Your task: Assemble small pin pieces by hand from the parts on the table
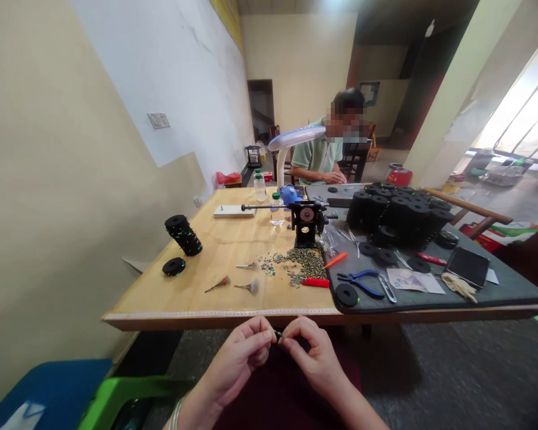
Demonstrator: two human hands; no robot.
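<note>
My left hand and my right hand meet just in front of the table's near edge. Both are closed in a pinch, fingertips almost touching, around a tiny dark piece too small to name. On the wooden table beyond them lies a heap of small metallic, bullet-shaped pieces beside scattered coloured beads. Left of these are a few thin sticks with feathery or bristly ends. A red-handled tool lies by the heap.
A black winding device with a long rod stands mid-table. The grey mat carries blue-handled pliers, a banknote and stacked black spools. More spools stand at left. Opposite, a person sits behind a lamp.
</note>
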